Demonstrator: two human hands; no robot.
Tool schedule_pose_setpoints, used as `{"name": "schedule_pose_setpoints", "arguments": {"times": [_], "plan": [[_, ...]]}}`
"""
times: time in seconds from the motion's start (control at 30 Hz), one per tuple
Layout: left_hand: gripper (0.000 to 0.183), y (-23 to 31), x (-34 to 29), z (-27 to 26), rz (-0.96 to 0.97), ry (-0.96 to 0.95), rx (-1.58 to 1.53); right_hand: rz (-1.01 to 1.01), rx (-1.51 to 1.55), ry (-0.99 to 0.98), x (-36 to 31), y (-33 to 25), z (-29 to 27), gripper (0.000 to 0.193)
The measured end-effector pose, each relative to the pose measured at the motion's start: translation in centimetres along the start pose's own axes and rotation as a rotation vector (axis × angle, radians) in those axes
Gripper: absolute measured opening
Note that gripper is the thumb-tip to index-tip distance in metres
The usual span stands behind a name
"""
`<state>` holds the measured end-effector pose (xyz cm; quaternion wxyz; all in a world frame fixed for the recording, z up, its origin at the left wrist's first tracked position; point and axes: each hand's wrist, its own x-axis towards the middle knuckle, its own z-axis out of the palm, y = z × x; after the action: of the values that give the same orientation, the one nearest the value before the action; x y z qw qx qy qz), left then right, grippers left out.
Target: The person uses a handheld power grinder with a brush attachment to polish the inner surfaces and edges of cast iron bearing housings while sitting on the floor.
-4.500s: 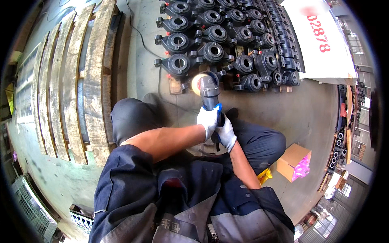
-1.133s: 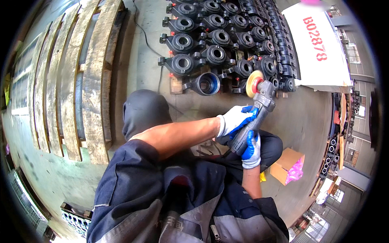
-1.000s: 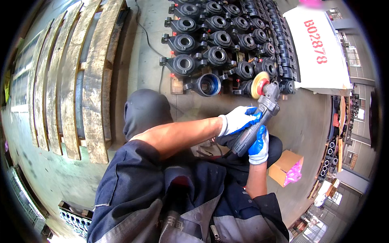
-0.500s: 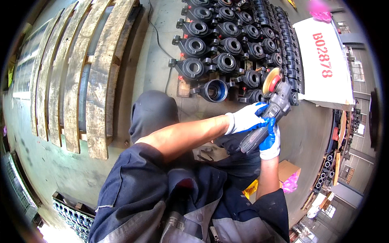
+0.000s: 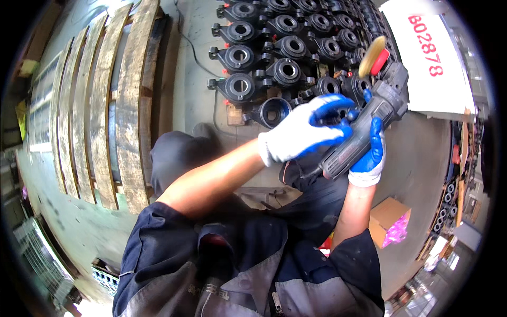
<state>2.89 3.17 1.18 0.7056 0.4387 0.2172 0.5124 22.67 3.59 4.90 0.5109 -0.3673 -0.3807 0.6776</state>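
Note:
My right hand (image 5: 369, 156), in a white and blue work glove, is wrapped round the body of a dark angle grinder (image 5: 362, 129) from its right side. The grinder slants up to the right, with a yellowish disc (image 5: 373, 57) on a red backing at its head. Beside the grinder's left flank is my gloved left hand (image 5: 303, 127), its fingers curved and apart; whether a fingertip touches the tool is hard to tell. Beyond it stand rows of black cast housings with round bores. The nearest housing (image 5: 273, 112) has a bluish inner wall.
A wooden pallet (image 5: 132, 105) lies on the floor to the left. At the far right of the housings is a white board (image 5: 430, 58) with red marking. An open cardboard box (image 5: 388, 214) with pink plastic sits right of my knee. A dark cable (image 5: 193, 47) runs along the floor.
My left hand has come off the grinder's body and spread its fingers. The grinder, in my right hand, has shifted right in the picture. The view has moved slightly.

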Motion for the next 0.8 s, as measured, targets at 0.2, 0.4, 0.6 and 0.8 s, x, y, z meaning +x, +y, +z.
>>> {"name": "schedule_pose_setpoints", "arguments": {"times": [0.2, 0.4, 0.6, 0.8], "plan": [[0.036, -1.0, -0.9, -6.7, -0.172, 0.507, 0.220, -0.055, 0.209, 0.024, -0.6, -0.9, -2.9, 0.073], [0.046, -5.9, -2.2, -11.4, -0.413, 0.409, 1.189, -0.053, 0.257, 0.034, -1.0, -1.3, -4.7, 0.074], [0.056, -11.4, -2.2, -15.6, -0.868, 0.132, 1.458, -0.035, 0.248, 0.110, -1.0, -1.8, -4.9, 0.078], [0.065, -15.3, -1.0, -19.7, -1.044, -0.218, 1.437, -0.006, 0.279, 0.145, -0.9, -2.0, -5.4, 0.077]]}}
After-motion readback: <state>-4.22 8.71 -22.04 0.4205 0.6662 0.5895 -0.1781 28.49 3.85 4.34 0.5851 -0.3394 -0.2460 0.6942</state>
